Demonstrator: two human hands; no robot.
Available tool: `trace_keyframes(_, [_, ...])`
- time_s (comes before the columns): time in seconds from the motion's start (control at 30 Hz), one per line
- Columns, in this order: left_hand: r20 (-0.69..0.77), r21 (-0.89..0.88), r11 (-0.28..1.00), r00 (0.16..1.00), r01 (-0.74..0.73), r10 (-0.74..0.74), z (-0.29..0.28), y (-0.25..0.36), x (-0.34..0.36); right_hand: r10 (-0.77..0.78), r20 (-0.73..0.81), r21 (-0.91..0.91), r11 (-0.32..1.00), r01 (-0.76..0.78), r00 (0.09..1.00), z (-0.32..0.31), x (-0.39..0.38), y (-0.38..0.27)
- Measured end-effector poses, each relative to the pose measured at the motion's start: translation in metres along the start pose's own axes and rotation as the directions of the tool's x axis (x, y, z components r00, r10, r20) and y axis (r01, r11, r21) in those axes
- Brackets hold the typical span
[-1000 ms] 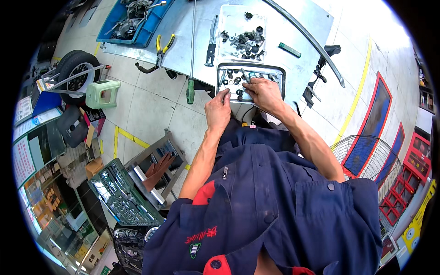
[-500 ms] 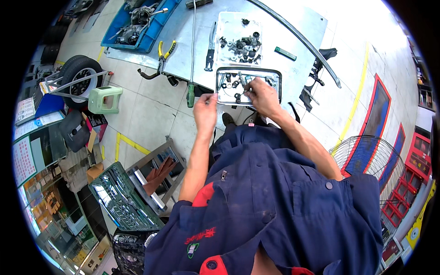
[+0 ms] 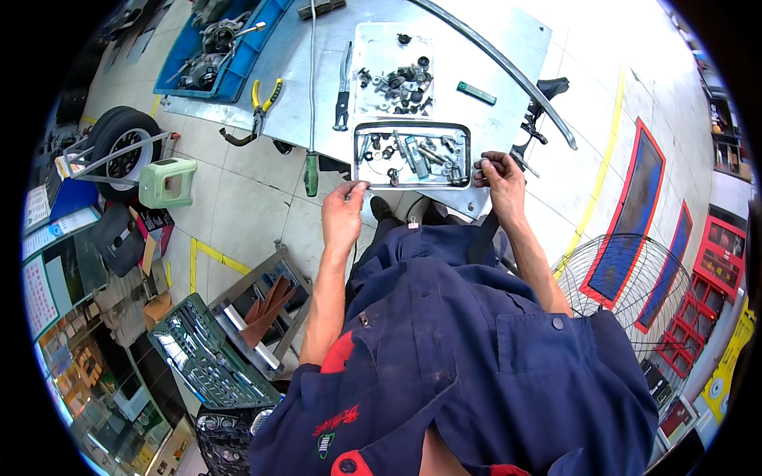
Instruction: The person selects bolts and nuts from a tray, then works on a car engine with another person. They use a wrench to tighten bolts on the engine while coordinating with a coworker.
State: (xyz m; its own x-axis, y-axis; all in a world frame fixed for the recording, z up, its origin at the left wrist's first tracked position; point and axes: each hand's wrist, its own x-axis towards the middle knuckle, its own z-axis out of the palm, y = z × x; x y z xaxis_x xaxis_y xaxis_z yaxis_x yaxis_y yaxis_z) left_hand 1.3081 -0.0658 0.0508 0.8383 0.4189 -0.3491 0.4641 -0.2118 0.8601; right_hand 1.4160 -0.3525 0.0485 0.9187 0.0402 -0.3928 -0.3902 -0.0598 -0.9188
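Observation:
A shallow dark-rimmed tray (image 3: 373, 186) lies at the table's near edge, with bolts, small dark fittings and a pale green-blue rectangular piece (image 3: 416, 157) inside. My left hand (image 3: 341, 216) is closed at the tray's lower left corner, thumb and fingertips pinched together; what they hold, if anything, is too small to make out. Just off the tray's right rim is my right hand (image 3: 506, 186), its fingers curled in against the thumb. Whatever lies between those fingertips is hidden. Beyond the tray sits a clear plastic box (image 3: 365, 101) of mixed bolts and clips.
Left of the box lie dark-handled pliers (image 3: 342, 107), a long green-handled screwdriver (image 3: 311, 174) and yellow-handled pliers (image 3: 259, 107). A blue crate (image 3: 230, 89) of metal parts stands far left. Right are a small green bar (image 3: 476, 93) and a long curved strip (image 3: 508, 59).
My right hand has come out of the tray and moved right, past its rim, uncovering the pale rectangular piece and bolts. The left hand stays by the lower left corner. The whole view has shifted slightly.

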Motion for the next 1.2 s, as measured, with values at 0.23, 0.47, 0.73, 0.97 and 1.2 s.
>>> trace_keyframes(0.23, [-0.019, 0.612, 0.789, 0.997, -0.049, 0.077, 0.046, 0.053, 0.009, -0.022, 0.076, -0.109, 0.994, 0.031, 0.997, 0.012, -0.021, 0.003])
trace_keyframes(0.47, [-0.184, 0.347, 0.938, 0.981, 0.013, 0.054, 0.051, 0.036, 0.014, 0.007, 0.091, -0.052, 0.999, -0.002, 0.996, 0.027, -0.028, 0.001])
trace_keyframes(0.73, [-0.194, 0.617, 0.779, 0.981, 0.107, 0.019, 0.026, 0.041, 0.015, -0.137, 0.29, -0.277, 0.935, 0.22, 0.947, 0.088, -0.005, -0.005])
trace_keyframes(0.97, [-0.216, 0.035, 0.993, 0.971, 0.115, -0.105, 0.0, 0.013, 0.005, -0.12, 0.449, -0.198, 0.953, 0.23, 0.885, 0.122, -0.001, 0.01])
trace_keyframes(1.2, [0.1, -0.498, 0.832, 0.969, 0.247, -0.228, -0.017, 0.014, -0.002, -0.032, 0.459, -0.267, 0.948, 0.172, 0.888, 0.083, -0.011, -0.018])
